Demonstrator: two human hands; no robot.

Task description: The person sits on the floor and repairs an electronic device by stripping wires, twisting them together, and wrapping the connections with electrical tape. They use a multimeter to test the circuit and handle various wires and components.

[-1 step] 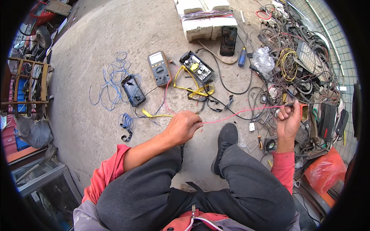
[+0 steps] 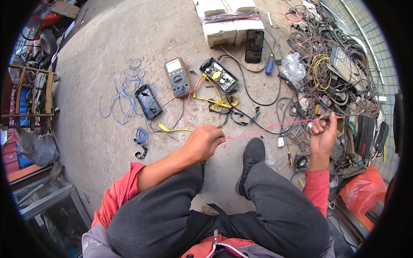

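My left hand (image 2: 206,142) is closed on a thin pink wire (image 2: 266,128), which runs across to my right hand (image 2: 320,135). My right hand is closed on that wire and a small black piece (image 2: 325,118) that I cannot make out clearly. Farther forward lie an opened black device with a circuit board (image 2: 218,75), a multimeter (image 2: 176,77) with leads, an empty black housing half (image 2: 147,101), tangled blue wire (image 2: 127,94) and yellow wire or tape (image 2: 219,103) on the concrete floor (image 2: 99,159).
A phone (image 2: 254,45) leans on a white foam block (image 2: 228,26) beside a blue screwdriver (image 2: 270,64). A heap of cables and scrap (image 2: 331,73) lines the right, with a red plastic bag (image 2: 363,189). A wooden rack (image 2: 30,90) and a metal-framed glass panel (image 2: 47,210) are at left.
My right hand has shifted very slightly to the right with the wire. My left hand is almost unmoved.
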